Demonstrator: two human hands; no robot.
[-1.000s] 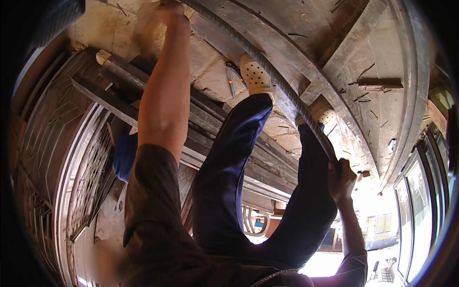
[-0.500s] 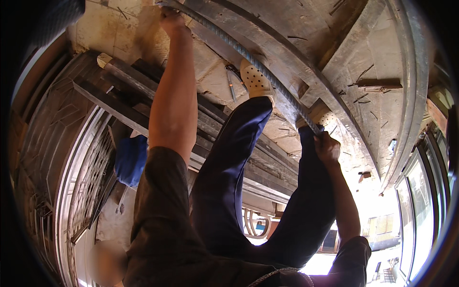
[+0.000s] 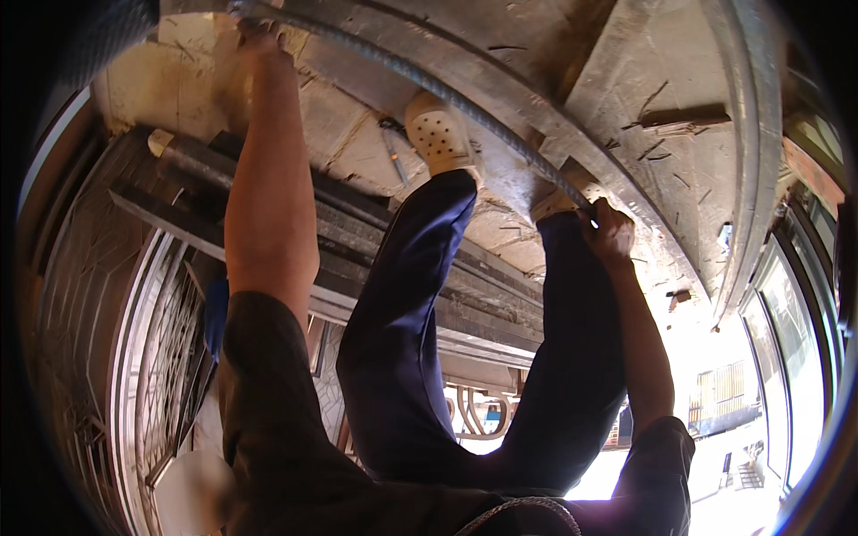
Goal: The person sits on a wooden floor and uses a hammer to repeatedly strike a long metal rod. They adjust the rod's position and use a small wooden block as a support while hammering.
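Observation:
A long ribbed steel reinforcing bar [image 3: 420, 79] runs aslant from the upper left down to the right, above my feet. Its lower right end is in my right hand [image 3: 612, 234], whose fingers are wrapped round it beside my right knee. My left arm is stretched far forward, and my left hand [image 3: 261, 37] is closed at the bar's far left end. Blur and the picture's edge partly hide those left fingers. Just beneath the bar are my feet in pale clogs, the left clog [image 3: 438, 134] showing most clearly.
Dark metal tubes [image 3: 357, 237] lie stacked between my legs and left arm. Beyond the bar, long flat metal strips [image 3: 572, 134] cross the dusty floor. Pliers with orange on the handle [image 3: 394, 156] lie near my left clog. Glazed frames [image 3: 786, 348] stand at the right, a metal grille [image 3: 165, 313] at the left.
My left hand and the bar's far end have shifted left in the picture. My right hand stays on the near end, slightly higher. The whole view has also shifted a little.

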